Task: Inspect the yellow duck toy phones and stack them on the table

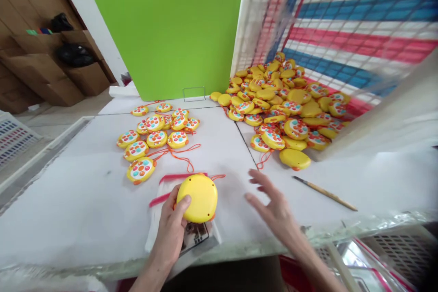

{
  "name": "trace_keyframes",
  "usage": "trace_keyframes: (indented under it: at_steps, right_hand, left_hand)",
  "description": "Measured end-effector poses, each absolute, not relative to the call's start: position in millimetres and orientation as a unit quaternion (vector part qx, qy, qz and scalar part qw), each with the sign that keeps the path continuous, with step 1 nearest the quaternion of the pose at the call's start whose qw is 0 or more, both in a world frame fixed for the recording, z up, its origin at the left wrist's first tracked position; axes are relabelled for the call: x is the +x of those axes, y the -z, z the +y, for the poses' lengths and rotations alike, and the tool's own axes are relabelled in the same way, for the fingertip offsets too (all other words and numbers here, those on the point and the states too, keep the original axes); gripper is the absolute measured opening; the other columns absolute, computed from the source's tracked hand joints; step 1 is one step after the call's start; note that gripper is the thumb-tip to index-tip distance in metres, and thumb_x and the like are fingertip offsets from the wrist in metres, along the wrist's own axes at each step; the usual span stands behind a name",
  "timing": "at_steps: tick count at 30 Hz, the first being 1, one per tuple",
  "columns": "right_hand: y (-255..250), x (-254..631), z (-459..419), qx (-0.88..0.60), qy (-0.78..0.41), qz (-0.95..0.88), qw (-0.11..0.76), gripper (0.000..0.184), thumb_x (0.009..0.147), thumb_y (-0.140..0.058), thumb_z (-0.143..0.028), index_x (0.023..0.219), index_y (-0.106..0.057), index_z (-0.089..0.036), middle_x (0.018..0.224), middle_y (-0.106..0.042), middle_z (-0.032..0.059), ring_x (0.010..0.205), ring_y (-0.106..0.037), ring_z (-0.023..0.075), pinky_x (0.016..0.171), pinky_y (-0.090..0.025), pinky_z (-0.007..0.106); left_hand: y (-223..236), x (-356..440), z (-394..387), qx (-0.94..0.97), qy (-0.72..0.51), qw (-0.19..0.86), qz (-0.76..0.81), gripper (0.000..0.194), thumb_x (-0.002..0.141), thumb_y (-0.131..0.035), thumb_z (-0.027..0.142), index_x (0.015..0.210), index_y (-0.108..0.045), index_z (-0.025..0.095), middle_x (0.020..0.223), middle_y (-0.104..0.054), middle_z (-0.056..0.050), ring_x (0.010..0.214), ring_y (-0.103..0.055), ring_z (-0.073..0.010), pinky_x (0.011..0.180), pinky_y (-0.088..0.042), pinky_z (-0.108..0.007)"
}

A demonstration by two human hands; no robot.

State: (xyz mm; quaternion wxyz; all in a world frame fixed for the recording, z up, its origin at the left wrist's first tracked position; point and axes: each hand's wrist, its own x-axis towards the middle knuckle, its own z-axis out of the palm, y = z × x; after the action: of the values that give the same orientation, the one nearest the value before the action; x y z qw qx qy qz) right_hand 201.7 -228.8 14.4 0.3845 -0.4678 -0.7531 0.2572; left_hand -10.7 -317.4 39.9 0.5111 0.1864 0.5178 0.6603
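A round yellow plastic toy (197, 198) is gripped in my left hand (171, 223), thumb across its plain back, which shows small dark screw holes. An orange cord sticks out behind it. Under that hand, a clear plastic bag with pink edging (157, 226) lies on the table. My right hand (272, 205) hovers apart from the toy, fingers spread, holding nothing. Beyond the left hand lie several similar toys (141, 169) face up, with coloured dots on white and orange cords. A large heap of the same toys (273, 96) spills toward my right hand.
A brush-like tool with a wooden handle (326, 193) lies at right on the white table (85, 200). A green panel (167, 27) stands behind. Striped sheeting behind mesh (356, 41) backs the heap. Cardboard boxes (44, 68) and a white basket (15, 139) are at left.
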Motion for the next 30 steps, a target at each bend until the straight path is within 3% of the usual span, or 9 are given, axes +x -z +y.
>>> trace_keyframes:
  at_steps: [3,5,9,12,14,18,22,25,30]
  right_hand:
    - [-32.0,145.6,-253.5,-0.382,-0.384,-0.748,0.384,0.072,0.072,-0.066,-0.044,0.133,-0.037,-0.018,0.119,-0.058,0.0127,0.097,-0.06,0.0228,0.08,-0.051,0.035]
    - [-37.2,123.6,-259.0,-0.359,-0.441,-0.735,0.369,0.065,0.072,-0.067,-0.041,0.127,-0.044,-0.017,0.108,-0.063,0.0097,0.09,-0.06,0.0204,0.078,-0.05,0.032]
    - [-34.6,104.9,-244.6,-0.349,-0.483,-0.724,0.348,0.031,0.085,-0.052,-0.04,0.098,-0.062,-0.014,0.077,-0.065,0.0027,0.067,-0.056,0.0129,0.06,-0.044,0.021]
    - [-27.9,104.3,-220.8,-0.391,-0.449,-0.715,0.367,0.042,0.092,-0.037,-0.04,0.07,-0.061,-0.013,0.058,-0.057,0.0,0.052,-0.047,0.0098,0.049,-0.035,0.02]
    - [-24.5,108.5,-207.8,-0.422,-0.412,-0.708,0.389,0.04,0.091,-0.039,-0.038,0.066,-0.058,-0.014,0.054,-0.054,-0.0009,0.05,-0.047,0.0099,0.049,-0.035,0.021]
    - [-21.1,116.2,-206.7,-0.39,-0.413,-0.716,0.404,0.022,0.087,-0.048,-0.032,0.092,-0.062,-0.016,0.08,-0.065,0.0046,0.071,-0.059,0.0146,0.064,-0.045,0.024]
    - [-14.9,108.1,-220.1,-0.28,-0.487,-0.746,0.358,0.068,0.067,-0.072,-0.036,0.128,-0.046,-0.021,0.128,-0.051,0.0105,0.114,-0.048,0.0254,0.095,-0.04,0.037]
    - [-5.2,98.9,-214.0,-0.288,-0.616,-0.63,0.375,0.055,0.076,-0.064,-0.04,0.124,-0.049,-0.018,0.117,-0.058,0.0109,0.105,-0.055,0.0244,0.09,-0.044,0.038]
    - [7.2,95.1,-195.2,-0.24,-0.794,-0.414,0.375,0.037,0.084,-0.056,-0.043,0.107,-0.059,-0.014,0.105,-0.065,0.0098,0.096,-0.061,0.0221,0.085,-0.047,0.034]
  left_hand:
    - [-41.8,-9.3,-317.4,0.211,-0.651,0.491,0.538,0.044,0.07,-0.065,0.037,0.109,-0.057,0.018,0.096,-0.067,-0.005,0.083,-0.063,-0.0206,0.067,-0.052,-0.027]
    - [-42.2,-11.7,-318.6,0.243,-0.637,0.474,0.557,0.047,0.072,-0.064,0.037,0.114,-0.056,0.018,0.098,-0.066,-0.005,0.085,-0.063,-0.0207,0.068,-0.052,-0.026]
    - [-42.7,-18.3,-319.3,0.274,-0.617,0.46,0.577,0.048,0.075,-0.063,0.037,0.118,-0.053,0.019,0.101,-0.066,-0.005,0.09,-0.061,-0.0209,0.069,-0.051,-0.024]
    - [-43.4,-19.1,-316.5,0.237,-0.628,0.463,0.579,0.046,0.073,-0.065,0.038,0.113,-0.055,0.018,0.1,-0.066,-0.005,0.09,-0.061,-0.0218,0.068,-0.051,-0.025]
    - [-43.1,-18.9,-313.7,0.192,-0.646,0.469,0.571,0.044,0.071,-0.067,0.038,0.108,-0.057,0.017,0.098,-0.067,-0.005,0.09,-0.062,-0.0224,0.067,-0.052,-0.025]
    - [-40.6,-19.1,-306.7,0.136,-0.673,0.469,0.556,0.042,0.071,-0.067,0.038,0.106,-0.057,0.018,0.099,-0.066,-0.005,0.09,-0.063,-0.0224,0.068,-0.053,-0.027]
    - [-41.9,-17.5,-300.3,0.19,-0.661,0.505,0.521,0.04,0.078,-0.058,0.039,0.113,-0.054,0.02,0.111,-0.062,-0.007,0.094,-0.061,-0.0222,0.07,-0.052,-0.029]
    - [-45.2,-18.0,-297.9,0.242,-0.623,0.526,0.526,0.039,0.079,-0.058,0.041,0.11,-0.058,0.017,0.108,-0.062,-0.01,0.089,-0.062,-0.0226,0.068,-0.052,-0.03]
    - [-39.5,-16.5,-291.5,0.2,-0.624,0.44,0.614,0.03,0.074,-0.063,0.042,0.09,-0.061,0.016,0.083,-0.064,-0.005,0.076,-0.062,-0.018,0.061,-0.049,-0.026]
